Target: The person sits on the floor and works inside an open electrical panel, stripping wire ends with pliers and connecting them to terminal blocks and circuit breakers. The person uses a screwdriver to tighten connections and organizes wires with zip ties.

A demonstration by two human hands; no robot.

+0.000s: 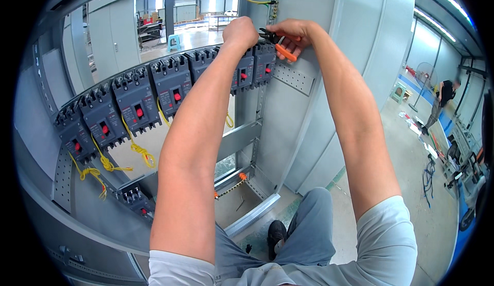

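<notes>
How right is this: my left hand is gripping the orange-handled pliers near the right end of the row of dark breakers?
One detail is off: the head view shows your right hand, not your left hand, gripping the orange-handled pliers near the right end of the row of dark breakers.

Blue stool (pixel 174 38), pedestal fan (pixel 425 72), distant co-worker (pixel 446 91)

Pale grey shirt (pixel 337 274), short sleeves (pixel 385 232) — blue-grey trousers (pixel 313 221) — dark shoe (pixel 276 233), forearms (pixel 346 88) bare.
</notes>
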